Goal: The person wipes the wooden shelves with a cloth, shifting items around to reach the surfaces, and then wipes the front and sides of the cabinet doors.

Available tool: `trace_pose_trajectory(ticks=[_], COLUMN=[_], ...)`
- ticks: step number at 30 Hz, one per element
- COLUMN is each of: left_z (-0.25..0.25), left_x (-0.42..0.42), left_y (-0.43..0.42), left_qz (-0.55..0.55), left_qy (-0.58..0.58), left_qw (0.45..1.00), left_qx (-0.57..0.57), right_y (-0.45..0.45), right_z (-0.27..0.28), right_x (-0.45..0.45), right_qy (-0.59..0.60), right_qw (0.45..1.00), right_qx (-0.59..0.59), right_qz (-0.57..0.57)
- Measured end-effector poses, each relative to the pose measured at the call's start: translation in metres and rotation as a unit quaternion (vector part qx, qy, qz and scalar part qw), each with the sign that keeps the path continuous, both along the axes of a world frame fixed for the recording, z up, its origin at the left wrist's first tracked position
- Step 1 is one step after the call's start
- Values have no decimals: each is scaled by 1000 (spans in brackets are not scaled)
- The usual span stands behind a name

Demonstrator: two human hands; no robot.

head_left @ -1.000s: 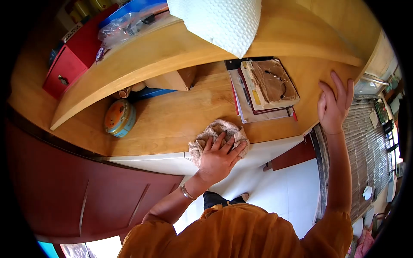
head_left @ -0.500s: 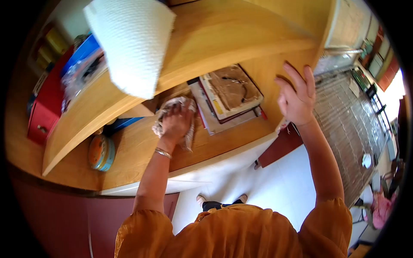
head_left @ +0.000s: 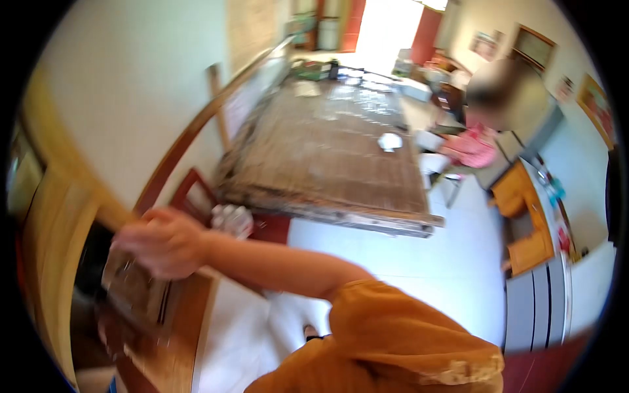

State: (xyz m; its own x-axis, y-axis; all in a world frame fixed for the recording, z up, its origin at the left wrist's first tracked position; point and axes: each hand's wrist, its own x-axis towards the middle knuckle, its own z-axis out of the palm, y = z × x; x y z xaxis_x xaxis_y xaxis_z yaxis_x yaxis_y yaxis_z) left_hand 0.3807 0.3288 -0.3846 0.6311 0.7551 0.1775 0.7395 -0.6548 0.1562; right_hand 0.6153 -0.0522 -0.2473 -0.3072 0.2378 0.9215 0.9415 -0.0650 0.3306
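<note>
One arm in an orange sleeve [head_left: 400, 327] stretches across to some wooden furniture, where the right hand [head_left: 164, 245] turns inward with its fingers curled. Motion blur hides the fingertips, so I cannot tell whether they grasp the wooden panel [head_left: 56, 223] beyond them or merely rest near it; the outstretched arm suggests a brace for leaning in. Just below these fingers is the worn brown book [head_left: 128, 281], lying on the wooden shelf [head_left: 188, 321], probably laid flat because that keeps it steady. Lower still, past the book, a dim shape looks like the left hand [head_left: 111, 335]; whether its fingers are loose, clenched or around something cannot be told. On the room side of the right fingers, a white bundle [head_left: 232, 221] sits near the corner of a broad platform [head_left: 314, 157], and a white object [head_left: 390, 142] lies farther off on it.
</note>
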Motion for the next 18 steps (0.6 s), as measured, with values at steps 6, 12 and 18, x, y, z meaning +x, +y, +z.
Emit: trace_pose_trajectory(ticks=[6, 12, 18], left_z=[-22, 8, 30], left_x=[-15, -23, -43], left_y=[35, -10, -96], left_qz=[22, 28, -15], left_qy=[38, 78, 100], left_qw=[999, 996, 993], left_qx=[-30, 13, 63], right_y=[10, 8, -12], right_z=[-8, -3, 15], right_x=[-2, 4, -11], right_qy=[-45, -51, 10], right_qw=[996, 985, 999], right_qx=[18, -32, 34], right_qz=[-70, -164, -22])
